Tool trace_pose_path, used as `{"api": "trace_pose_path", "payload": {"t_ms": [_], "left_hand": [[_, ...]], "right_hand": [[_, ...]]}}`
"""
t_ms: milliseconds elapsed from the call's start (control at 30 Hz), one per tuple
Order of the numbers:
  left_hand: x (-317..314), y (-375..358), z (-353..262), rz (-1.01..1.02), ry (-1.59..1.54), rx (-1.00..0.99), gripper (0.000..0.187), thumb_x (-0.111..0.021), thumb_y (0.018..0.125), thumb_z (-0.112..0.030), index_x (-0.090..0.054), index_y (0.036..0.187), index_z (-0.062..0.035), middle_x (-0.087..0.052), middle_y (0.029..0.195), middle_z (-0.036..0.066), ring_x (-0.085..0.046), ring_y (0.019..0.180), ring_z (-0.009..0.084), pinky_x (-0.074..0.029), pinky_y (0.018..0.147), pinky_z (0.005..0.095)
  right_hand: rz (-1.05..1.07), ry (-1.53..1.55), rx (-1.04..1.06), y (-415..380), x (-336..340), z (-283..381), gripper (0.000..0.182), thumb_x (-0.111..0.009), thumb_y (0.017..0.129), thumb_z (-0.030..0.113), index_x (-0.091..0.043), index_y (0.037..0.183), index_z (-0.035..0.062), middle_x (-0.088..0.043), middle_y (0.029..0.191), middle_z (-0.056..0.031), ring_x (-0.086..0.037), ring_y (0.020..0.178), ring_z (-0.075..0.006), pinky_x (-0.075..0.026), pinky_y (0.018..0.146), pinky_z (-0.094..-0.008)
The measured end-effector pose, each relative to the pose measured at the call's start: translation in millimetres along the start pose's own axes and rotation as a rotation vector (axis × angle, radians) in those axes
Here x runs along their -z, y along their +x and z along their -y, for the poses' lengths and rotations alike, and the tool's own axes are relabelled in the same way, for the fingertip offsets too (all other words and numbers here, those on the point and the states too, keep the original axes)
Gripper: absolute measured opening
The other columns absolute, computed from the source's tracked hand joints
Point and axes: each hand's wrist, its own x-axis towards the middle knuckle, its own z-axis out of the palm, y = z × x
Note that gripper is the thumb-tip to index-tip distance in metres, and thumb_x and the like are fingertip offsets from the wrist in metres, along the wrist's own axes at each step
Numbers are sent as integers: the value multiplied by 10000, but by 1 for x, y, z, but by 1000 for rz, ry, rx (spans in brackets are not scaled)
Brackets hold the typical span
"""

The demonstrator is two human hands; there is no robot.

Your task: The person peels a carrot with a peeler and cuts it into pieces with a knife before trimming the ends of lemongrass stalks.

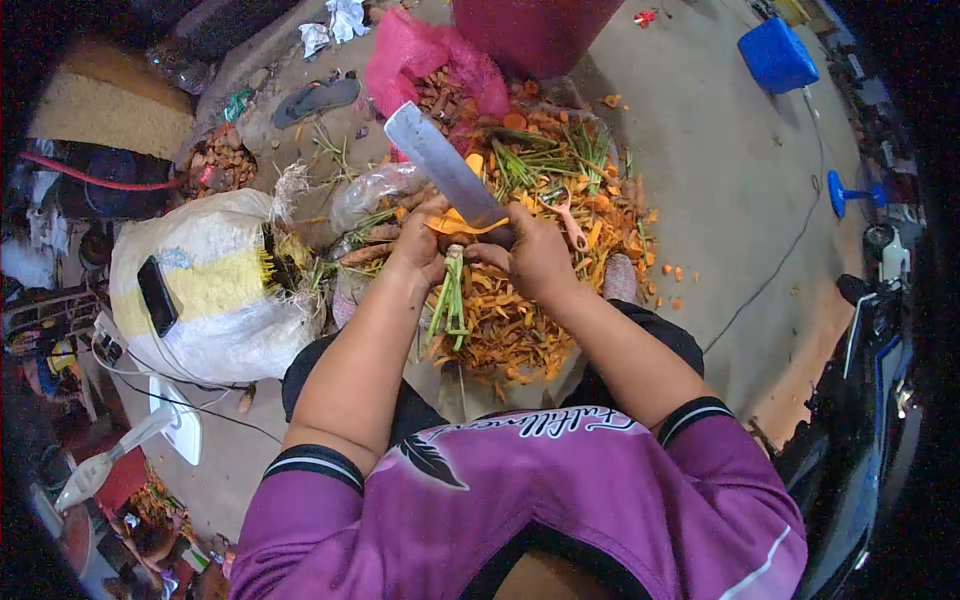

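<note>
Orange peelings and green stalks lie heaped on the concrete floor (720, 180) in front of the seated person, and the work in hand looks like trimming a carrot (453, 243) over that heap (520, 310). The left hand (418, 250) is clenched round the carrot, held just above the heap between the knees, its long axis running roughly up and down in the view, green stalks (450, 300) hanging toward the person. The right hand (535, 255) grips the handle of a big knife (445, 165), whose blade slants up and to the left, edge resting at the carrot's top. Next, I judge, the blade must cut cleanly across while the fingers stay clear.
</note>
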Motion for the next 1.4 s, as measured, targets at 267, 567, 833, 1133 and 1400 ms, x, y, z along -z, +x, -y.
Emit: {"api": "trace_pose_path", "payload": {"t_ms": [267, 567, 833, 1133, 1400], "left_hand": [[1, 13, 15, -209, 111, -57, 310, -317, 848, -199, -501, 1012, -12, -585, 913, 125, -595, 783, 220, -510, 622, 343], [-22, -2, -12, -187, 1108, 15, 478, -333, 854, -392, -476, 1002, 39, -558, 858, 170, -562, 684, 261, -429, 744, 366], [-33, -17, 2, 23, 1352, -529, 528, -674, 552, -186, -496, 1022, -24, -562, 887, 149, -556, 827, 290, -439, 750, 328], [-27, -11, 21, -92, 1591, -603, 437, -709, 526, -189, -553, 909, -50, -580, 812, 139, -553, 771, 317, -441, 678, 385], [-30, -18, 11, 85, 1408, -274, 333, -665, 518, -161, -572, 801, -13, -584, 729, 152, -562, 702, 281, -448, 656, 353]], "right_hand": [[63, -84, -91, -6, -6, 7, 501, -620, 674, 453, -471, 919, 43, -582, 759, -192, -563, 737, -361, -449, 617, -423], [323, 821, -489, 18, 20, -41, 247, -519, 806, 240, -577, 938, 40, -560, 736, 6, -475, 565, -66, -373, 496, -198], [451, 1150, -524, 1, 52, -13, 361, -649, 698, 304, -555, 971, 87, -562, 762, 2, -513, 619, -91, -405, 514, -204], [284, 272, 152, 6, 24, -44, 459, -574, 699, 488, -573, 972, 119, -572, 914, -72, -526, 838, -258, -411, 732, -350], [350, 414, 42, 4, 20, -52, 526, -724, 643, 191, -453, 1054, 5, -564, 933, -61, -537, 825, -146, -455, 726, -306]]}}
